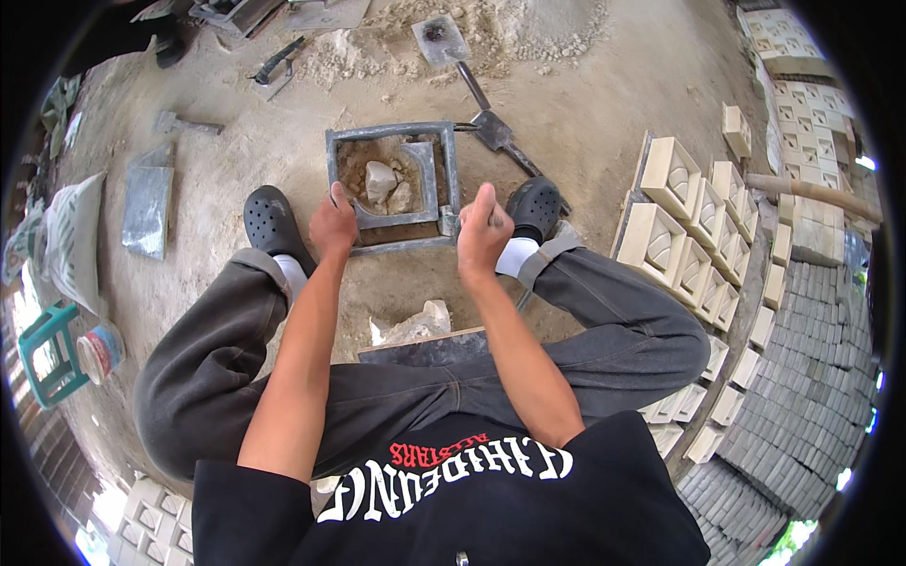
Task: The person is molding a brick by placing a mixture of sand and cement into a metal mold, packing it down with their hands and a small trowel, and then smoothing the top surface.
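A square grey metal frame (392,129) lies on the ground between my feet. Inside it sits a smaller grey insert with a curved inner edge (429,179), around loose soil and a pale stone (380,181). My left hand (334,226) is closed on the frame's left side, near its lower corner. At the lower right corner, my right hand (484,231) makes a fist with the thumb upward. A dark bit shows in its grip, but most of what it holds is hidden. Right beside this fist is a small grey metal block (448,223), touching the frame.
Flat-bladed metal tool (491,130) lies beyond the frame, a hammer (189,124) and trowel (274,71) farther left. Stacked cream patterned blocks (670,241) line the right side. A dark-edged board (425,349) and pale lump (413,324) lie before me; a green stool (49,354) stands left.
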A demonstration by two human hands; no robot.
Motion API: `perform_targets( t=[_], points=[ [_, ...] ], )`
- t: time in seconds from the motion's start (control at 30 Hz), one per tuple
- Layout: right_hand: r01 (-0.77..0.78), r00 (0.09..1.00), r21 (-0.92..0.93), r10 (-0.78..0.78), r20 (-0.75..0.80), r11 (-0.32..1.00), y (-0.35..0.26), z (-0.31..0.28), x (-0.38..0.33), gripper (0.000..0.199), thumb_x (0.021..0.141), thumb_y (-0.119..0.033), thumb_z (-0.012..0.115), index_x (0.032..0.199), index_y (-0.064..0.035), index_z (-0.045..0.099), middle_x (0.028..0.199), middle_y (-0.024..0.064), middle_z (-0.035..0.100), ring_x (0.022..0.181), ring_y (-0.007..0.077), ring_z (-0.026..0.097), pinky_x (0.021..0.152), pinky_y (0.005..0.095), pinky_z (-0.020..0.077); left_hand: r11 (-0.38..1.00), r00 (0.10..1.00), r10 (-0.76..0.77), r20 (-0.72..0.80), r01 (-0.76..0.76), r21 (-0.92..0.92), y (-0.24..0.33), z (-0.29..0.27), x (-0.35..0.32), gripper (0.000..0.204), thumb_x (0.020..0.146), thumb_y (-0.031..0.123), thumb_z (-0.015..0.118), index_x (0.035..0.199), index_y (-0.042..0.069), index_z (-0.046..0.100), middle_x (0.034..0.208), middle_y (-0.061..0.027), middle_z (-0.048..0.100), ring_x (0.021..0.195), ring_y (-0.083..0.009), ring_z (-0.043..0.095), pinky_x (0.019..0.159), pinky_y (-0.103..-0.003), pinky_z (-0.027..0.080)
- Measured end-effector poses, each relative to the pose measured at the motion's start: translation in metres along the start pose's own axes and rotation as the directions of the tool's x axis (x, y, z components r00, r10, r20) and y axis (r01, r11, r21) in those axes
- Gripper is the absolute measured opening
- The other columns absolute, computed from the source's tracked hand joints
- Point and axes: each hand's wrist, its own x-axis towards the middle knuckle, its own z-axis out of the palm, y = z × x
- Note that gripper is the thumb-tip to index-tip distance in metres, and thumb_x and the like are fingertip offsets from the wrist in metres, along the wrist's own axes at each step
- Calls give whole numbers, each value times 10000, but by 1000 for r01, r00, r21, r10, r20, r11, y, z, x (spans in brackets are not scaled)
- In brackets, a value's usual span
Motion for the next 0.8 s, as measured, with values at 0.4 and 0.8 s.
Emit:
perform_targets(
  t=[0.4, 0.8],
  points=[
    [4, 1000, 206, -5, 7, 979, -18, -15, 6, 552, 1007, -370, 470, 558, -63, 380, 520, -9, 394, 506, 81, 349, 478, 282, 271, 1000, 1000, 10, 7, -10, -11, 1, -6, -1, 638, 981, 540, 259, 1097, 57, 658, 975, -270, 660, 952, -463, 612, 849, -538, 463],
    [186, 962, -137, -153, 224, 973, -8, 7, -12, 487, 1021, -330, 463, 640, -26, 468, 569, -38, 396, 541, 50, 331, 463, 260, 261, 1000, 1000, 8, 6, -8, -20, -5, -3, 1, 597, 982, 526, 268, 1051, 81, 660, 913, -242, 675, 871, -443, 637, 796, -539, 475]
  ],
)
